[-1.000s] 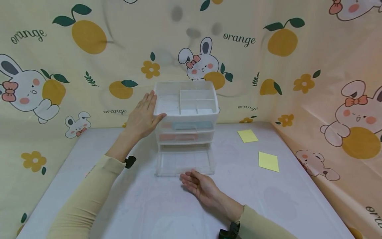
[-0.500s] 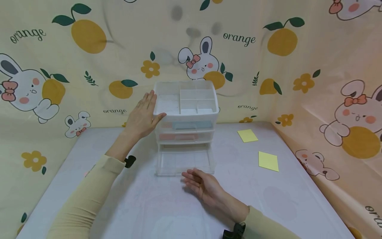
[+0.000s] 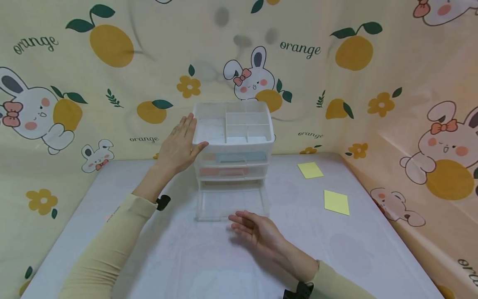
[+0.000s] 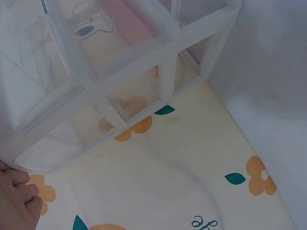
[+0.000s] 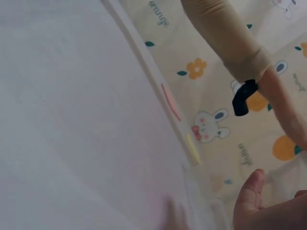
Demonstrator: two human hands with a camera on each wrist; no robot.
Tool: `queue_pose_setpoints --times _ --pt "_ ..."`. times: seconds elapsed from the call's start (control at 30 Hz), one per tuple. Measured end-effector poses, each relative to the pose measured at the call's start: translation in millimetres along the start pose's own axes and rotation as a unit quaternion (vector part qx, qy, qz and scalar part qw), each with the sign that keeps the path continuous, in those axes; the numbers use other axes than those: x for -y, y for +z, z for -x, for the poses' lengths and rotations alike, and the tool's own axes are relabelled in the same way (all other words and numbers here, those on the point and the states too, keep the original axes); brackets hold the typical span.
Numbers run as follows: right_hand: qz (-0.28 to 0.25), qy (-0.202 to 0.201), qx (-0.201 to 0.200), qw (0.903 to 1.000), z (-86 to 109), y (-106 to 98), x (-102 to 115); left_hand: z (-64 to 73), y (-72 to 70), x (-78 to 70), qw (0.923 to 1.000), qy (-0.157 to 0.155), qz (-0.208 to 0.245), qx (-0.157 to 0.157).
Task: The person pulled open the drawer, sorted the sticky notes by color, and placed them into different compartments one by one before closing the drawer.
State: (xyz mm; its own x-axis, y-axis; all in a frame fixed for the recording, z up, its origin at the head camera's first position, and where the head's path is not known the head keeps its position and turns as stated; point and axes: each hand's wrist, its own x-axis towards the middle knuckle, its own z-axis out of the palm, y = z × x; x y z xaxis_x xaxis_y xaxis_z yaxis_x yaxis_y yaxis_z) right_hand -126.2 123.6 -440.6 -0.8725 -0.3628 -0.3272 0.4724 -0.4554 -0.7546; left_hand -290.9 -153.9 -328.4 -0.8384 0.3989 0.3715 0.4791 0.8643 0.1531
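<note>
At centre of the head frame, a white and clear plastic drawer unit stands upright on a pale whitish surface. Its top is a white tray with divided compartments. Below, two shallow drawers sit pushed in: an upper drawer with blue showing through, and a second drawer with pink showing through. At the bottom, a deeper clear drawer is pulled out toward the person, its floor visible from above.

Left hand, left of frame centre: laid against the unit's upper left side, fingers straight and pointing up, thumb at the tray's front corner; presses rather than grips. Right hand, lower centre: fingers extended, slightly bent, holding nothing, just before the deep drawer's front at its right half. Contact with the drawer: cannot tell.

Both arms in pale yellow sleeves, a black device strapped at each wrist. Right of frame, two yellow square paper notes lie flat, apart from each other and from the unit. Behind, a cream sheet printed with oranges, rabbits and flowers. Right wrist frame, centre right: a thin pink strip and a thin yellow strip along the surface; too oblique to identify.
</note>
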Motion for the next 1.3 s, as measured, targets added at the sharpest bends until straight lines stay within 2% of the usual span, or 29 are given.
queue_pose_setpoints --times 0.23,0.37,0.47,0.53,0.73,0.8,0.87,1.1,1.3 --pt "0.059 -0.079 -0.014 0.9950 5.6 1 17 -0.4 -0.5 -0.1 1.0000 0.000 -0.002 0.002" --pt "0.103 -0.145 -0.038 0.9833 5.0 -3 28 0.2 -0.5 -0.4 1.0000 -0.001 -0.003 0.004" --pt "0.142 -0.197 -0.057 0.9684 3.0 -10 38 0.3 -0.4 -0.6 1.0000 -0.001 -0.005 0.004" --pt "0.172 -0.232 -0.070 0.9549 1.3 -17 45 0.0 -0.2 -0.5 1.0000 -0.001 -0.006 0.005" --pt "0.274 -0.325 -0.114 0.8981 -3.4 -41 67 0.1 -2.1 -1.5 1.0000 -0.003 -0.003 0.007" --pt "0.295 -0.340 -0.127 0.8839 -3.6 -50 74 0.3 -2.2 -1.9 1.0000 -0.004 -0.003 0.008" --pt "0.308 -0.349 -0.135 0.8749 -3.0 -60 81 0.3 -2.2 -1.9 0.9999 -0.004 -0.004 0.009" --pt "0.331 -0.360 -0.172 0.8552 2.1 -95 103 -0.1 -1.0 -1.1 0.9999 -0.004 -0.008 0.010" --pt "0.369 -0.357 -0.213 0.8313 7.3 -127 118 -0.3 -0.7 -1.0 0.9999 -0.004 -0.007 0.007"
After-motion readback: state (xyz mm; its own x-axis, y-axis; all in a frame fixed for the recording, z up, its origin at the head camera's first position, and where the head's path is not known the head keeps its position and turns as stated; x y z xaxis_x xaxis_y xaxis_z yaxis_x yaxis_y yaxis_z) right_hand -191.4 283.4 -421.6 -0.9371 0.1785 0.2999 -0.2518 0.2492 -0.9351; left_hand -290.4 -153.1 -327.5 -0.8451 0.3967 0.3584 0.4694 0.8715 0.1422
